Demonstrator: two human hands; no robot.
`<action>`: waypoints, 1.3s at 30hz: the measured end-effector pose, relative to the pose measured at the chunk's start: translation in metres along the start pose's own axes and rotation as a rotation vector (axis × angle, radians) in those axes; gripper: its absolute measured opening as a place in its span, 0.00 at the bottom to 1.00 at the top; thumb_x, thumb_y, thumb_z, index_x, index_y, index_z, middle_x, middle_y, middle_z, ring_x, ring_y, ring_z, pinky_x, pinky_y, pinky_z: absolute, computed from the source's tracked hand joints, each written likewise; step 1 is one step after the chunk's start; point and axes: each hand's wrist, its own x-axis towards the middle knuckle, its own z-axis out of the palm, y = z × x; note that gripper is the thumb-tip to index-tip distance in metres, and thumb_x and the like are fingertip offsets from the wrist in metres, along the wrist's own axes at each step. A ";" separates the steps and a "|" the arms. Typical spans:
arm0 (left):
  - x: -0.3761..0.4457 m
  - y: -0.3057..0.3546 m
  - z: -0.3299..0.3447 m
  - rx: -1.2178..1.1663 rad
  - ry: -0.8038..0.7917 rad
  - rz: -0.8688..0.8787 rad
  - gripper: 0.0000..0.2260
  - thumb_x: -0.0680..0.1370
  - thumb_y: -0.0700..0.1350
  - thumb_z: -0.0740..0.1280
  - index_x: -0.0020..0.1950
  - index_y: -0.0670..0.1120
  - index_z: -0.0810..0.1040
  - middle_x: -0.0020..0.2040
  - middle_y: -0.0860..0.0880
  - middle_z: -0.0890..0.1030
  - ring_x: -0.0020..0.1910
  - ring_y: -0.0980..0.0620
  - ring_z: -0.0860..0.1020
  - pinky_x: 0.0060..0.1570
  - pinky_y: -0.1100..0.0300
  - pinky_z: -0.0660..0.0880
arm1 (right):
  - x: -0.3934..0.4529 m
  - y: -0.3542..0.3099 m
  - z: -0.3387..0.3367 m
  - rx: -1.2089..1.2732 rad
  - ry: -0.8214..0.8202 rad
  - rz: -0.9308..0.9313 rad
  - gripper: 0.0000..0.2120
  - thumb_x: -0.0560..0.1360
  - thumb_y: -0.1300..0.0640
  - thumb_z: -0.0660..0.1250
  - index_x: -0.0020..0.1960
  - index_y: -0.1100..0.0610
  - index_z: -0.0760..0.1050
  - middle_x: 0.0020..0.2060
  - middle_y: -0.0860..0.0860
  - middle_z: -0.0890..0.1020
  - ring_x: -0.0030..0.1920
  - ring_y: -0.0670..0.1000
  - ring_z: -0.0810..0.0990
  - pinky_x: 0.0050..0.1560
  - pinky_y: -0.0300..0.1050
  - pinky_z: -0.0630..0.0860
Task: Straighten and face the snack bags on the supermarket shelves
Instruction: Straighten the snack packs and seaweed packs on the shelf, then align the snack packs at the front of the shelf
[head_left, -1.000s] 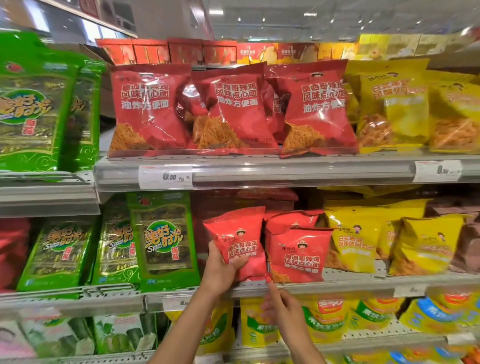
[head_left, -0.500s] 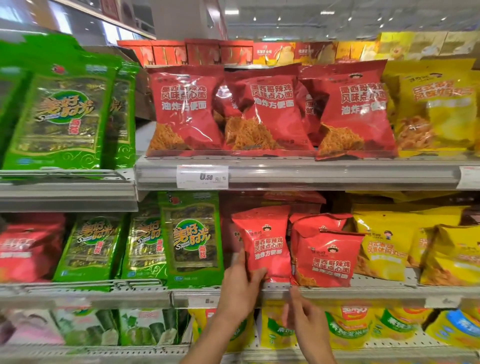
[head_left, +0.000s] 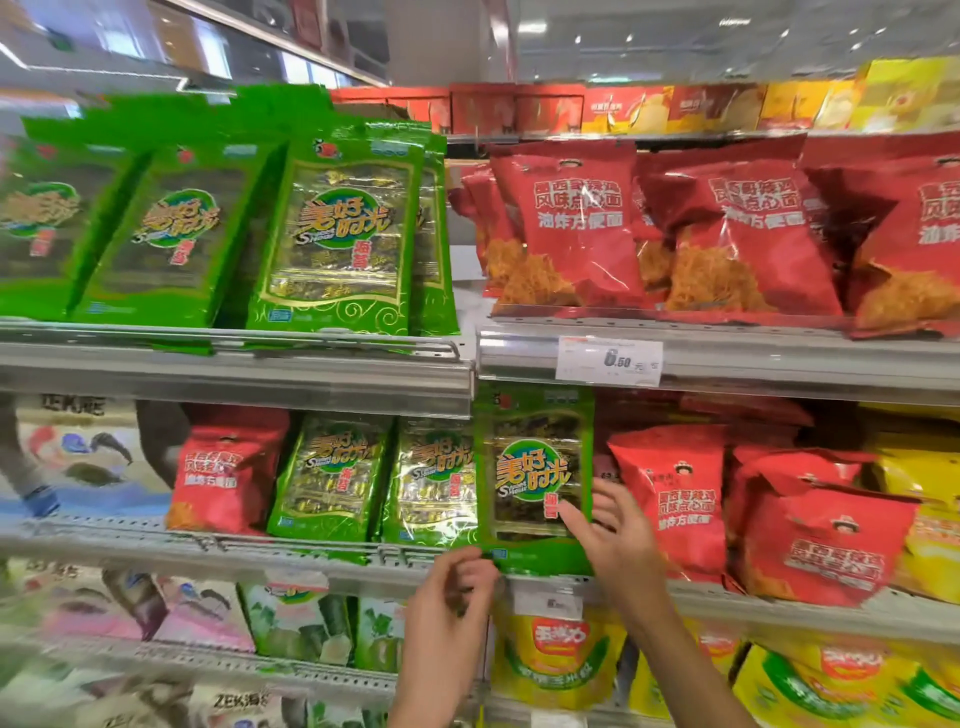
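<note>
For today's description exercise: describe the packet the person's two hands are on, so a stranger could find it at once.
Start at the white price tag on the upper shelf rail; the green seaweed packet stands right below it on the middle shelf. The left hand is at its bottom corner, the right hand at its right edge. Unlike the green packets to its left, it sits forward, beside red bags.

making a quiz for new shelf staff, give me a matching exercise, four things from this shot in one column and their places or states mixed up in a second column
Things:
1. green seaweed pack
2. left hand
3. price tag
4. yellow bag

Places or states:
A. on the rail of the upper shelf, under the big red noodle bags
B. on the shelf below the hands
C. upright on the middle shelf, between the two hands
D. fingers curled at the pack's lower left corner

Pairs: 1-C, 2-D, 3-A, 4-B
</note>
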 end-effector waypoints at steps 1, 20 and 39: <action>0.002 -0.004 -0.011 0.010 0.009 -0.003 0.04 0.78 0.46 0.70 0.53 0.53 0.80 0.43 0.61 0.84 0.43 0.61 0.82 0.44 0.69 0.76 | 0.008 0.000 0.003 -0.010 -0.038 0.030 0.27 0.67 0.51 0.79 0.63 0.57 0.76 0.52 0.51 0.85 0.55 0.48 0.84 0.58 0.43 0.80; 0.058 -0.045 -0.130 -0.015 0.197 0.009 0.04 0.77 0.45 0.71 0.52 0.51 0.80 0.45 0.50 0.85 0.48 0.53 0.83 0.51 0.56 0.79 | 0.013 -0.019 0.025 -0.110 0.004 -0.022 0.06 0.74 0.55 0.77 0.50 0.51 0.83 0.44 0.42 0.88 0.45 0.41 0.85 0.49 0.45 0.80; 0.178 -0.066 -0.302 0.258 0.093 -0.125 0.16 0.71 0.50 0.77 0.52 0.43 0.80 0.43 0.51 0.85 0.38 0.58 0.83 0.38 0.64 0.76 | -0.052 -0.038 0.142 0.014 -0.058 0.223 0.18 0.61 0.34 0.77 0.47 0.42 0.85 0.42 0.50 0.88 0.46 0.52 0.88 0.53 0.60 0.83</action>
